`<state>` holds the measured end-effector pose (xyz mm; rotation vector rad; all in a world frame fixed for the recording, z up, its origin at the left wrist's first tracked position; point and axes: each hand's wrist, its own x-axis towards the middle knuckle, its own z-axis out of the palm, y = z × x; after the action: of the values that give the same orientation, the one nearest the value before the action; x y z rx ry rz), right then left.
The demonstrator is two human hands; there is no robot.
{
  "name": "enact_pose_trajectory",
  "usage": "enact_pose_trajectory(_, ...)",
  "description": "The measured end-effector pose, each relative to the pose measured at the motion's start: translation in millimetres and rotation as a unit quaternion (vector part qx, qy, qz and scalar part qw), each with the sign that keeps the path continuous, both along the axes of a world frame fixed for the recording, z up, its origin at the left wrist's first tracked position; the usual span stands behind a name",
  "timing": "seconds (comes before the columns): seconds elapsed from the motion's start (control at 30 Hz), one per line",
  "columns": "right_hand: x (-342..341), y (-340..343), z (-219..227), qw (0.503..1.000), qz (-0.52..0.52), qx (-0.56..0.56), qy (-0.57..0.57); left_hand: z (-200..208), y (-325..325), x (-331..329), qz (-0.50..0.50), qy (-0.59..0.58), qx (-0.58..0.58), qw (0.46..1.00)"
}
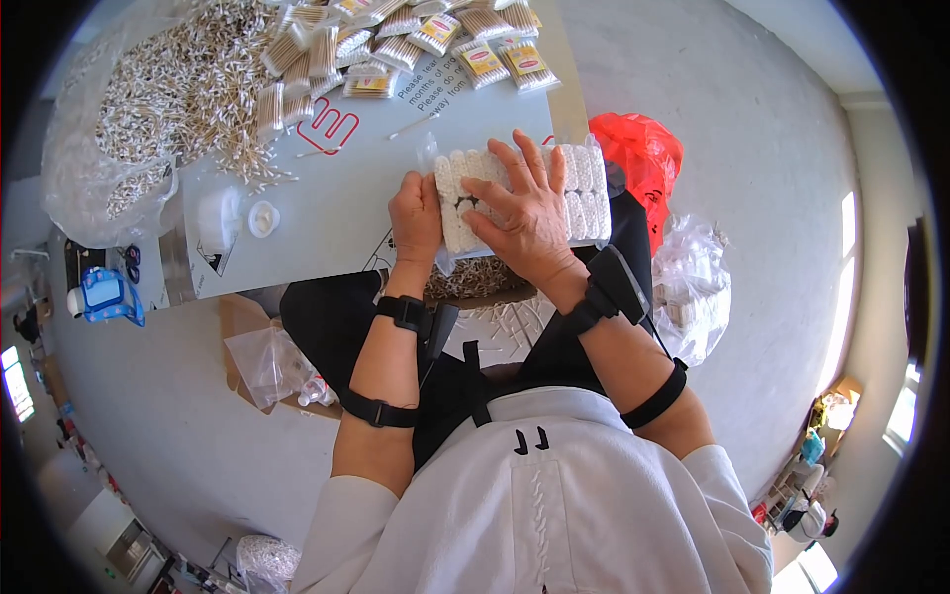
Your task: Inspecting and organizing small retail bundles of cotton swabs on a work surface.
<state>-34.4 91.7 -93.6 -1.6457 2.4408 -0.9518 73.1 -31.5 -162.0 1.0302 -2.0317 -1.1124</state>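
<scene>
A clear plastic pack of cotton swab bundles sits at the table's near edge, white tips facing up in two rows. My left hand is closed at its left end, fingers curled against the plastic; exactly what they pinch is hidden. Across the top of the pack lies my right hand, palm down with fingers spread. Bits of clear film stick up at the pack's corners. Below the table edge, partly under the pack, a box of loose swabs shows between my legs.
Loose cotton swabs spill from a large clear bag at far left. Several small filled swab packets are heaped at the back. A small white round container stands left. Right of the table hang a red plastic bag and clear bags.
</scene>
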Motion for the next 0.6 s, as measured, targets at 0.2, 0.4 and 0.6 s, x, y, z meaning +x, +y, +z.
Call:
enact_pose_trajectory(0.2, 1.1, -0.2, -0.2, 1.0, 0.001, -0.005, -0.001, 0.1, -0.9, 1.3, 0.002, -0.002, -0.004, 1.0)
enact_pose_trajectory(0.4, 0.4, -0.3, -2.5, 1.0, 0.001, -0.023, -0.019, 4.7, 2.6, -0.8, 0.002, 0.003, 0.016, 1.0)
enact_pose_trajectory(0.6, 1.3, -0.8, -3.4, 0.999, 0.002, -0.045, -0.01, 1.0, 1.0, 0.4, 0.007, 0.008, 0.019, 1.0)
